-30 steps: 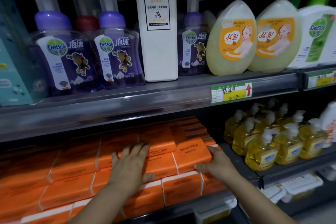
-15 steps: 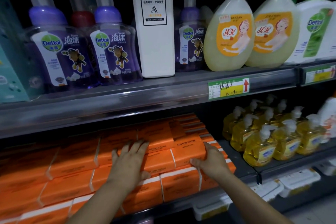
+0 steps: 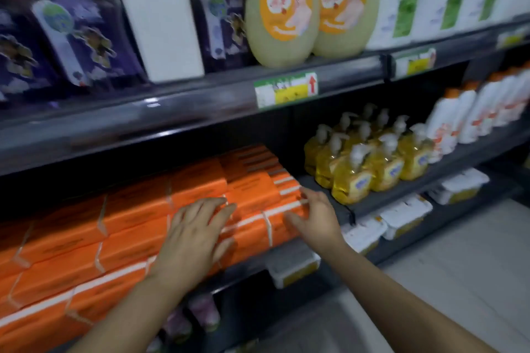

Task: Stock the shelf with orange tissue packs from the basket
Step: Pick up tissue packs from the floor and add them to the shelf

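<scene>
Orange tissue packs [image 3: 134, 209] with white stripes lie stacked in rows on the middle shelf [image 3: 292, 252], filling it from the left edge to the centre. My left hand [image 3: 195, 235] lies flat on the front packs with its fingers spread. My right hand [image 3: 315, 215] is at the right end of the stack, fingers bent loosely against the rightmost pack [image 3: 281, 218]. Neither hand holds a pack. The basket is out of view. The whole frame is blurred.
Yellow soap pump bottles [image 3: 370, 163] stand right of the tissue packs. The upper shelf [image 3: 200, 106] carries purple foam bottles [image 3: 86, 37], a tall white box [image 3: 160, 17] and yellowish oval bottles [image 3: 282, 8]. White packs [image 3: 401, 215] fill the shelf below. Pale floor [image 3: 459, 281] lies at right.
The view has swung right and closer, with blur. My left hand stays flat on the packs. My right hand has eased off the right end of the stack, fingers looser.
</scene>
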A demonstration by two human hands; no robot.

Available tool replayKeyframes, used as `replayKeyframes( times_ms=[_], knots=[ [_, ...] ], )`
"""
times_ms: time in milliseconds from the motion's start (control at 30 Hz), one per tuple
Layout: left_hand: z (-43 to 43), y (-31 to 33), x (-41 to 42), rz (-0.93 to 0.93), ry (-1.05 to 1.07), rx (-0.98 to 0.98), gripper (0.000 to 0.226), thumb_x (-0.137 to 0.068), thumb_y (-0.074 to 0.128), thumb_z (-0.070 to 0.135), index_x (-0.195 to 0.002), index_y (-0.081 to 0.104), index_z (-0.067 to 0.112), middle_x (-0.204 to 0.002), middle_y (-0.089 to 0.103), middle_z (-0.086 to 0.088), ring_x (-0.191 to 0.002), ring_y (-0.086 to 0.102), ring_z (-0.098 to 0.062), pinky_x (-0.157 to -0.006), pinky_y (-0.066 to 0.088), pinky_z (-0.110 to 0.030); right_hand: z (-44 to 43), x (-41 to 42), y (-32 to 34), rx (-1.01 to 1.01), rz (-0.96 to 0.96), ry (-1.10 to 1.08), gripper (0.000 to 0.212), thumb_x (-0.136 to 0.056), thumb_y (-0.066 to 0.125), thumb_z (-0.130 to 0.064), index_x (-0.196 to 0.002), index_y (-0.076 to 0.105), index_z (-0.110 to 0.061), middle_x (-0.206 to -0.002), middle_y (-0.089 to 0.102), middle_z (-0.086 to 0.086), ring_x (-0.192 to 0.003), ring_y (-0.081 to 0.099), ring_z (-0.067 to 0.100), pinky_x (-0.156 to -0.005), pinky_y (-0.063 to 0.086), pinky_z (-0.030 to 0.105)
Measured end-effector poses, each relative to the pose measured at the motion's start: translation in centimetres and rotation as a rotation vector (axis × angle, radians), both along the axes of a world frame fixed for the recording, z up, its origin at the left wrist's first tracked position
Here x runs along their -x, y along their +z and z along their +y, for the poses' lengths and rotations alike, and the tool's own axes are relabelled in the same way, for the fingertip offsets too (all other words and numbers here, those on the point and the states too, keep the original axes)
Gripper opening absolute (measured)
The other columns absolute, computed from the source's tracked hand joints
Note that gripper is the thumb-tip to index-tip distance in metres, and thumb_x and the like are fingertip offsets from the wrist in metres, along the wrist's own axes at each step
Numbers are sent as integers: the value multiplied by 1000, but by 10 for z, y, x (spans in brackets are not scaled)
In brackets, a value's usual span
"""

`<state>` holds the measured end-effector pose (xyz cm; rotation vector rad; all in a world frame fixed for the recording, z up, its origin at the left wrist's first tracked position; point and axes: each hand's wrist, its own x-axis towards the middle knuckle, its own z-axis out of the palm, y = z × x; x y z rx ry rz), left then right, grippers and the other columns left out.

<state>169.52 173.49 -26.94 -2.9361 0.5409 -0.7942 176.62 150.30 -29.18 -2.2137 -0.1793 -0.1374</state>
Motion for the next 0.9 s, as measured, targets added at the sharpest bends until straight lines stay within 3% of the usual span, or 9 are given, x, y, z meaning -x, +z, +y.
replayKeyframes(
  times_ms=[167,300,433,500,633,767,833,900],
  knots=[
    [-66,-40,0,280,-206,-3,37,-76,50,40,-109,54,24,-99,58,1,-86,57,-24,-68,53,-36,-66,49,-34,3,-46,-106,49,-84,68,-23,-129,52,-11,-121,53,9,-113,50,25,-91,41,32],
    [-132,-79,-3,461,-305,-21,37,-77,44,42,-102,64,23,-89,63,0,-75,65,-26,-62,56,-34,-136,83,-92,32,73,-243,46,-83,68,-26,-125,55,-12,-119,56,7,-110,53,24,-93,43,33],
    [-182,-129,-8,678,-338,-14,62,-78,27,58,-118,62,25,-110,61,4,-100,60,-19,-81,51,-32,-206,123,-165,91,267,-379,45,-84,66,-28,-127,55,-16,-117,56,5,-106,55,20,-90,44,29],
    [-197,-157,-13,758,-365,8,69,-75,20,63,-122,58,29,-113,57,7,-102,55,-12,-83,46,-27,-235,146,-205,107,394,-447,46,-84,66,-27,-126,55,-16,-116,57,5,-106,55,20,-91,44,28],
    [-212,-206,-30,929,-403,-40,48,-87,33,60,-128,48,38,-113,50,14,-104,47,-4,-87,42,-24,-275,181,-274,97,625,-573,47,-85,65,-28,-129,53,-16,-120,56,6,-108,56,21,-90,46,30],
    [-223,-251,-47,966,-427,-88,43,-91,44,51,-128,54,30,-124,55,8,-107,53,-10,-83,42,-21,-294,204,-326,101,781,-662,55,-83,66,-30,-133,48,-15,-124,52,7,-116,49,23,-92,44,32],
    [-234,-271,-51,966,-474,-90,42,-89,48,50,-121,61,26,-116,59,8,-97,54,-8,-74,38,-14,-298,215,-349,129,861,-696,61,-81,68,-32,-135,45,-15,-128,48,8,-120,44,25,-94,43,35],
    [-249,-286,-54,1023,-515,-61,52,-83,42,57,-115,64,23,-108,56,13,-93,57,-10,-73,41,-19,-300,226,-367,147,946,-724,66,-80,69,-32,-137,40,-17,-132,44,8,-123,40,27,-97,42,39]
  ],
)
